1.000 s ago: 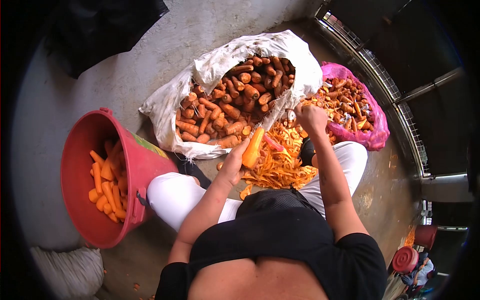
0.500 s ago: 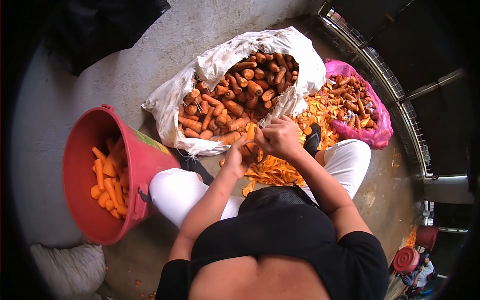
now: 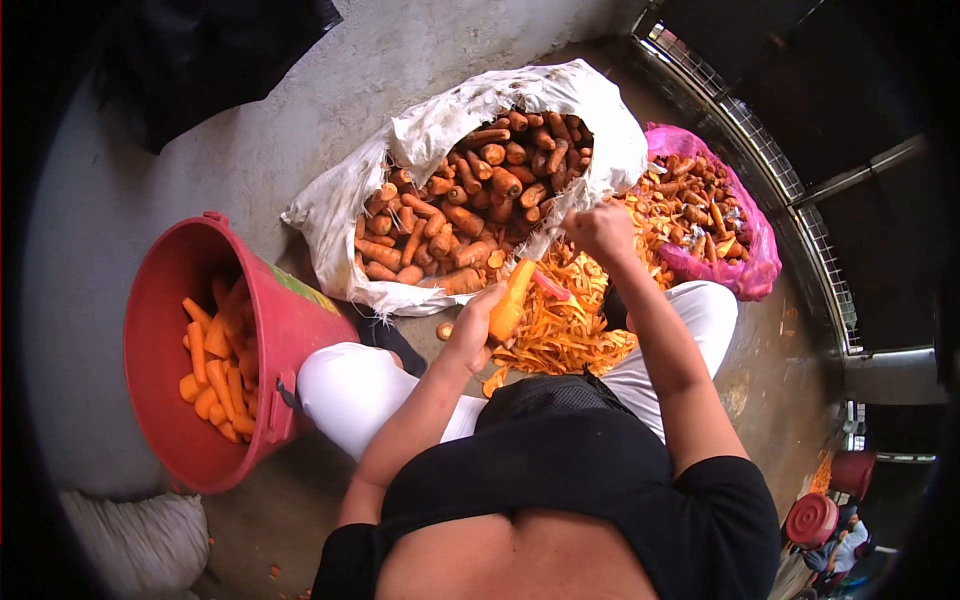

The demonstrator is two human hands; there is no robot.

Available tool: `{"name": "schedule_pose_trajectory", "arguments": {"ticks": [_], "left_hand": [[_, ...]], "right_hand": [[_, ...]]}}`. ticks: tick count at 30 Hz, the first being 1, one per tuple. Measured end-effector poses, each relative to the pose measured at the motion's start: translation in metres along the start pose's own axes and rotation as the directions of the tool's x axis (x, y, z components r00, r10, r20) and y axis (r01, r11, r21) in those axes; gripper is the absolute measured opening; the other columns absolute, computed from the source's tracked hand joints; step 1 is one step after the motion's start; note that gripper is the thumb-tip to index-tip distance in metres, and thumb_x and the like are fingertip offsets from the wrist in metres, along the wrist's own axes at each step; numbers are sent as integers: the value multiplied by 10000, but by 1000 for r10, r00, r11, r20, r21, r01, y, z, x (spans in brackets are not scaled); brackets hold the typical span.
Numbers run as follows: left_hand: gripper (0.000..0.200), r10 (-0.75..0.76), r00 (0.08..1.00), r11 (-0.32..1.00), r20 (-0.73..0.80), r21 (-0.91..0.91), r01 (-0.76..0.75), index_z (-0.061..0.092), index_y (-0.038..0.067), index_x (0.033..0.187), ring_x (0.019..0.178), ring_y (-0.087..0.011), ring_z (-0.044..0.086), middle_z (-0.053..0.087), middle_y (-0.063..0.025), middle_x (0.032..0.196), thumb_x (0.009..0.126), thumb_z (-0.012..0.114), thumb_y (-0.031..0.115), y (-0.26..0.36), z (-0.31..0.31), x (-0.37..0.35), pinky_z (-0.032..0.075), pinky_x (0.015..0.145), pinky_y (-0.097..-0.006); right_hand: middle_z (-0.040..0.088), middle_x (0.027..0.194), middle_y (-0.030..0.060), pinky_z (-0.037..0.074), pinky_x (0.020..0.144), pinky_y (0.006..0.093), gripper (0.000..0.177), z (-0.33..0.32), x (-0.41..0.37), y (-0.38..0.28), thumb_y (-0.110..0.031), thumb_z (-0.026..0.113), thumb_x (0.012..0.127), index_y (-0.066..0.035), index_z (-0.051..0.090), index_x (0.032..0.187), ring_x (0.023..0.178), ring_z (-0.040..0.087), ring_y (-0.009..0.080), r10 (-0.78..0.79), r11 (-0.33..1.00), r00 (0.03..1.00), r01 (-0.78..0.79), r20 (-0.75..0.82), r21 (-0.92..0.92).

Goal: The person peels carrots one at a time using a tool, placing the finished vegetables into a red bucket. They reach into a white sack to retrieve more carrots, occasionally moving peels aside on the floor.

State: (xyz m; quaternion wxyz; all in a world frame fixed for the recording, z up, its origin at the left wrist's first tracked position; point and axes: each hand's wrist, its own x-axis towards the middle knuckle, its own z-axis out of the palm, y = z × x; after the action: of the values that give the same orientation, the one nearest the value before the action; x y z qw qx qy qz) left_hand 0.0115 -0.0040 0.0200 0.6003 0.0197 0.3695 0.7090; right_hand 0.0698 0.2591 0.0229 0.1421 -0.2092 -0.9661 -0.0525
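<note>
My left hand (image 3: 474, 325) is closed around a peeled carrot (image 3: 511, 301), its bright orange tip pointing away from me. Up and to the right of it, my right hand (image 3: 602, 236) is curled into a fist in front of the white sack's edge; I cannot tell what is inside it. Below both hands a heap of carrot peelings (image 3: 570, 335) covers the floor between my legs. A pinkish-red strip (image 3: 552, 286) shows over the heap, just right of the carrot. Unpeeled carrots (image 3: 465, 215) fill the open white sack (image 3: 345, 190) ahead.
To my left a red bucket (image 3: 160, 400) leans toward me with peeled carrots (image 3: 215, 365) inside. A pink mesh bag (image 3: 765, 260) of carrot ends stands at the right. Behind it runs a grating (image 3: 790, 175). Far right, a person (image 3: 848, 548) sits near a red tub (image 3: 811, 521).
My right hand has moved away from the carrot, up and to the right. The carrot in my left hand now shows along most of its length.
</note>
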Motion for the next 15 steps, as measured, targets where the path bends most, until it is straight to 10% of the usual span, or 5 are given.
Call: {"name": "schedule_pose_trajectory", "arguments": {"ticks": [4,8,15], "left_hand": [[431,0,999,997,-43,-83,-3,542,38,1180,648,-112,572,610,-62,812,984,406,397,3,3,6,446,501,-236],[388,-13,1000,992,-24,-128,10,568,80,1131,677,-114,593,632,-50,832,978,421,405,2,-6,13,467,552,-241],[356,-64,981,977,-182,-212,25,553,67,1141,744,-123,597,618,-44,866,963,451,358,-2,-5,19,506,624,-272]], "right_hand": [[439,366,-26,437,466,326,567,-18,-8,18,-369,437,943,-143,567,439,303,405,113,98,990,925,-127,-368,-57],[493,394,-30,317,321,281,484,-47,-28,-20,-306,500,921,-146,621,480,278,387,110,310,834,940,-340,141,435],[484,425,10,338,467,329,297,-64,-36,-86,-145,644,775,-126,603,481,417,445,176,-200,811,936,324,-291,487]]}}
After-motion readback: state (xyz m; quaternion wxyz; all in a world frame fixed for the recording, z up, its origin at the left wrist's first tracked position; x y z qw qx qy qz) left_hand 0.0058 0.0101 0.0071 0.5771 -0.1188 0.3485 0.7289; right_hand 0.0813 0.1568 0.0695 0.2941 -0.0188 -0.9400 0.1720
